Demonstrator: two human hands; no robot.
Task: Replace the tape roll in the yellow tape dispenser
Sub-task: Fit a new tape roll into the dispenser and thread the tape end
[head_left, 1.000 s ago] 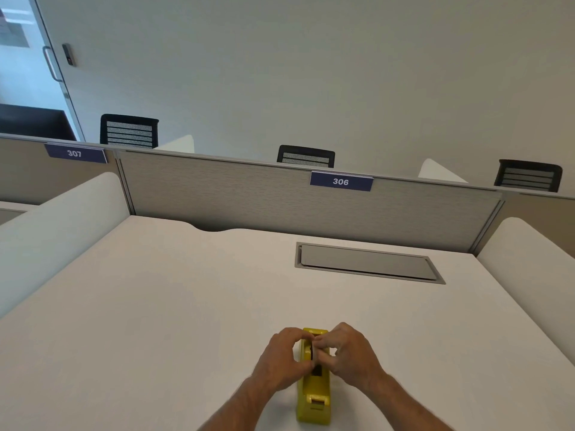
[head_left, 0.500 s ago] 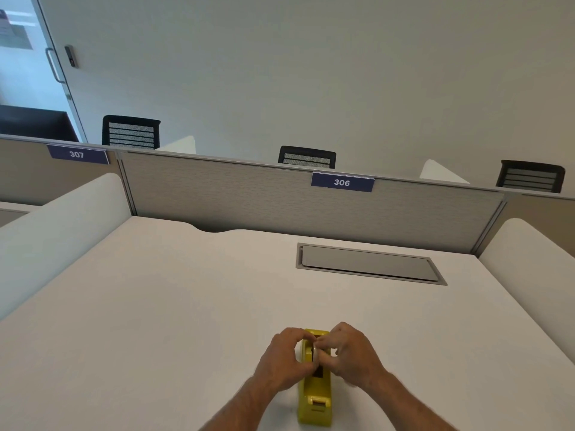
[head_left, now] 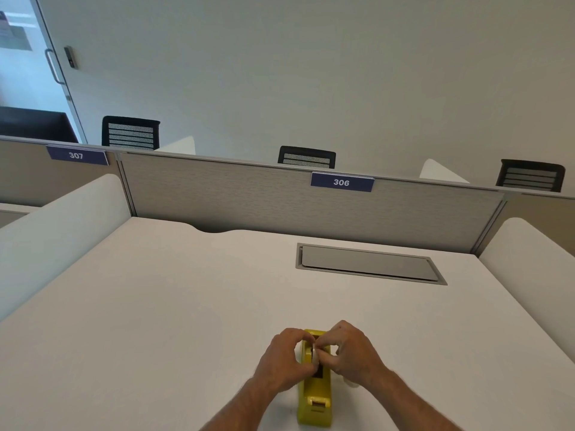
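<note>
The yellow tape dispenser (head_left: 315,396) stands on the white desk (head_left: 161,312) near its front edge, cutter end towards me. My left hand (head_left: 284,362) and my right hand (head_left: 354,356) meet over its far half. Their fingertips pinch a pale tape roll (head_left: 315,354) that sits in the dispenser's slot. Most of the roll is hidden by my fingers. A small pale object (head_left: 350,383) peeks out on the desk under my right wrist; what it is cannot be told.
A grey cable hatch (head_left: 367,264) is set into the desk at the back right. A grey partition (head_left: 249,200) labelled 306 closes the far side, with white side panels (head_left: 56,231) left and right. Black chair backs (head_left: 130,132) show beyond.
Both hands have stayed over the dispenser with only slight finger movement at the roll. The dispenser has not moved.
</note>
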